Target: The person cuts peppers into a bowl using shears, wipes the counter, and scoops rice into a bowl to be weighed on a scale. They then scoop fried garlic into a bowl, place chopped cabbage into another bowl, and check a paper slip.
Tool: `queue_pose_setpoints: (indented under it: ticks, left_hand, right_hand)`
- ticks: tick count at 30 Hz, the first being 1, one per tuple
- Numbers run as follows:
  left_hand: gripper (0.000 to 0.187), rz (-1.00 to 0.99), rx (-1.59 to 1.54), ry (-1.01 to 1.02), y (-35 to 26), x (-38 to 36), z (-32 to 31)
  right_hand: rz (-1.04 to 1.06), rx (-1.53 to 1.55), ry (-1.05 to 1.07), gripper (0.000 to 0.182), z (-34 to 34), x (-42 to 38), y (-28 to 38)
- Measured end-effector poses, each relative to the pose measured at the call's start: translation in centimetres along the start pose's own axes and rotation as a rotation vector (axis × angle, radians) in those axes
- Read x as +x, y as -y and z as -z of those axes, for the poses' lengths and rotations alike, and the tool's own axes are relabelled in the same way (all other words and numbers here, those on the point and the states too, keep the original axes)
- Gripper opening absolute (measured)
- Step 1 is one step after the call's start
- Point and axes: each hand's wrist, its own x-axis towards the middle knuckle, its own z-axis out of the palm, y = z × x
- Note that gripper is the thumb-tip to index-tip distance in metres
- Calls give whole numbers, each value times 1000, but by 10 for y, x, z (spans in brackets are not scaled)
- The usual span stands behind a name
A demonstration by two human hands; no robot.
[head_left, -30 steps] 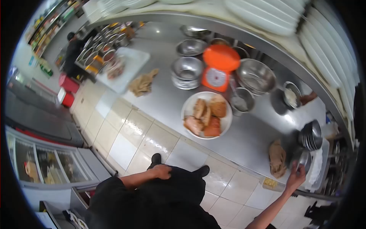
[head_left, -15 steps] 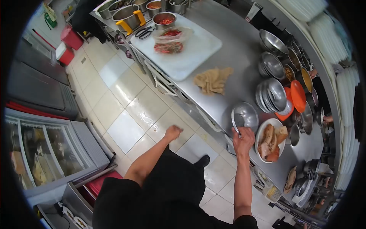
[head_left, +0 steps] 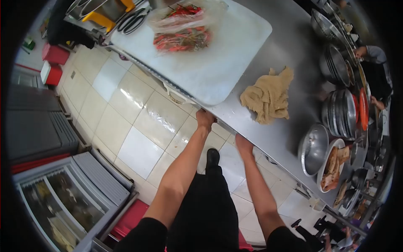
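My left hand is at the front edge of the steel counter, just below the corner of a white cutting board. Its fingers look curled, and whatever they may hold is hidden by the edge. My right hand reaches to the same edge farther right, its fingers out of sight under the countertop. Closest to both hands on top is a crumpled tan cloth. On the board lies a plastic bag of red chili peppers, with black-handled scissors beside it.
A metal bowl, an oval dish of cooked meat and stacked steel bowls line the counter's right side. Another person's hand shows beyond. A glass-topped fridge stands on my left, with tiled floor between.
My right hand has left the metal bowl and dropped to the counter's edge. My left hand has moved forward to that edge. The view has shifted closer to the board and cloth.
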Motion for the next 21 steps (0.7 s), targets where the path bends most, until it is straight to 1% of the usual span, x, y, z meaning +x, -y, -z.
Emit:
queue_pose_setpoints:
  ticks: [1,2,3,5,6,7,8,11,12,13,15,17,19,20,21]
  left_hand:
    - [27,4,-48,-31,-2,-3,0]
    - [16,-17,-114,-110,-8,-12,-6]
    - [16,-15,-102,-101,-2,-9,2]
    - [4,68,-51,-113,4,-8,25]
    - [4,44,-40,-123,1,-20,34]
    - [7,21,-29,-135,-2,-35,45]
    - [8,33,-21,-141,1,-46,62]
    - [9,72,-43,-180,2,-83,101]
    - [9,72,-36,-185,3,-93,113]
    - [9,69,3,-210,3,-102,125]
    - [10,71,41,-228,8,-117,147]
    - [12,71,96,-274,19,-120,172]
    - [10,64,96,-307,29,-125,194]
    - [9,56,90,-342,33,-126,201]
    - [9,55,93,-336,35,-124,208]
  right_hand:
    - [20,-129,129,33,-19,7,-29]
    - [-12,-249,260,33,-34,22,-52]
    - [-62,-320,347,32,-44,31,-67]
    - [-133,-423,476,32,-55,48,-90]
    - [-160,-443,508,31,-58,51,-98]
    - [-183,-442,518,31,-60,53,-104]
    - [-211,-430,520,30,-61,55,-110]
    - [-304,-341,464,29,-64,55,-119]
    - [-341,-273,415,29,-64,54,-116]
    - [-403,-158,331,29,-64,52,-113]
    - [-555,196,123,28,-62,52,-99]
    - [-736,832,-81,27,-55,54,-74]
    - [-816,1479,-247,27,-42,57,-37]
    - [-814,1699,-289,26,-34,59,-18]
    - [-807,1873,-317,26,-28,60,0]
